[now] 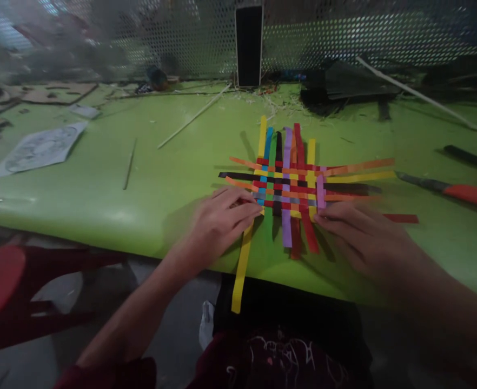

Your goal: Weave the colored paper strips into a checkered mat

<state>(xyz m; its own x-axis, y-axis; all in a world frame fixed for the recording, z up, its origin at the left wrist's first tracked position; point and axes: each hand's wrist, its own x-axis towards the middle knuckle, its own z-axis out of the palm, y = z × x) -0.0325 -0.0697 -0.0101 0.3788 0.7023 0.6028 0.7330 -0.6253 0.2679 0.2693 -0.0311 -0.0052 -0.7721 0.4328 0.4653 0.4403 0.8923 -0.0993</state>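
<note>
A woven mat of coloured strips [287,186] lies on the green table, its loose ends spreading out on all sides. The strips are yellow, blue, green, black, purple, orange, red and grey. At the mat's lower left corner, my left hand [226,216] pinches its edge with fingers together. A long yellow strip [242,270] runs down from under those fingers past the table edge. My right hand [352,229] is closed at the lower right corner, fingertips pressed on the mat by a short purple strip [320,192]. Both palms are turned away from view.
A phone [249,46] stands upright against the perforated back panel. On the right lie an orange-handled tool [465,194] and a black-handled one [468,156]. Thin sticks [193,116], a printed paper [39,148] and scraps are scattered about. A red chair [3,286] stands at lower left.
</note>
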